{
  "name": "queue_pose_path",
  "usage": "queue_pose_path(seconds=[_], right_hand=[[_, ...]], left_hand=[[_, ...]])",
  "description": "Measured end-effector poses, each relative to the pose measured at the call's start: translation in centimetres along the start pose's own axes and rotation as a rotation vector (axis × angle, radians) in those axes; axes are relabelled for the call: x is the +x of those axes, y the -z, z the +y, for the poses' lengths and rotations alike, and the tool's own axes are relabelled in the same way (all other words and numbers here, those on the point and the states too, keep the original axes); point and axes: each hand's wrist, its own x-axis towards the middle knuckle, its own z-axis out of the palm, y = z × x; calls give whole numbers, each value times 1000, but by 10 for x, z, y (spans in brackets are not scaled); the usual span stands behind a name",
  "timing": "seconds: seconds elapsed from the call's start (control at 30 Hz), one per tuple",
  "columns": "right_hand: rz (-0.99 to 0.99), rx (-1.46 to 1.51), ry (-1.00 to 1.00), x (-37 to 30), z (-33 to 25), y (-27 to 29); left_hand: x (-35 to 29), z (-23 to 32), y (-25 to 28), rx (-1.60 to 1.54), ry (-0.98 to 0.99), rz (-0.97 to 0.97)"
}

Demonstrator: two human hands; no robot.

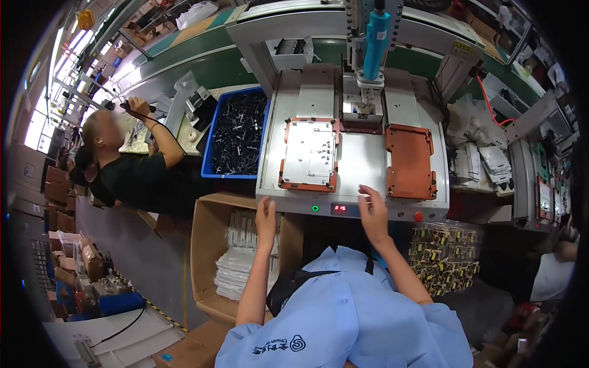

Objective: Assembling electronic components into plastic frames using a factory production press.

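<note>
My left hand (265,222) is at the front left edge of a screw-driving machine (359,165), fingers stretched upward and nothing in them. At the front edge on the right, my right hand (373,214) has its fingers apart and also holds nothing. Beyond my left hand, a white plate (305,153) with small dark holes or fittings sits in an orange-brown fixture (286,183). A second orange-brown fixture (410,162), with no plate in it, lies beyond my right hand. Between and behind the fixtures hangs a blue screwdriver unit (375,46) above a metal head (363,109).
A blue bin (210,141) of small dark parts stands left of the machine. Below it, a cardboard box (205,257) holds wrapped white pieces. Trays of yellow-and-dark parts (443,257) lie at right. A red button (418,216) is on the front panel. A co-worker (138,168) sits at left.
</note>
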Motion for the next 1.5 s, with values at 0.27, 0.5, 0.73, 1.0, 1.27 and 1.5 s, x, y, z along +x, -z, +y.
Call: queue_pose_path(seconds=[0.27, 0.5, 0.73, 1.0, 1.27, 1.5], right_hand=[[-22, -58, 172, 3, -7, -49], [51, -187, 330, 16, 12, -72], [43, -145, 335, 19, 9, -75], [193, -267, 300, -32, 31, -63], [-67, -237, 149, -55, 44, -59], [-70, -213, 167, -59, 58, -62]], left_hand=[[12, 40, -6, -52, -165, -16], [21, 59, -23, 106, -466, 32], [30, 53, -29, -25, -418, 31], [-7, 36, -38, -155, -201, 146], [-56, 0, -46, 746, -799, -426], [-51, -9, -49, 1028, -1005, -356]])
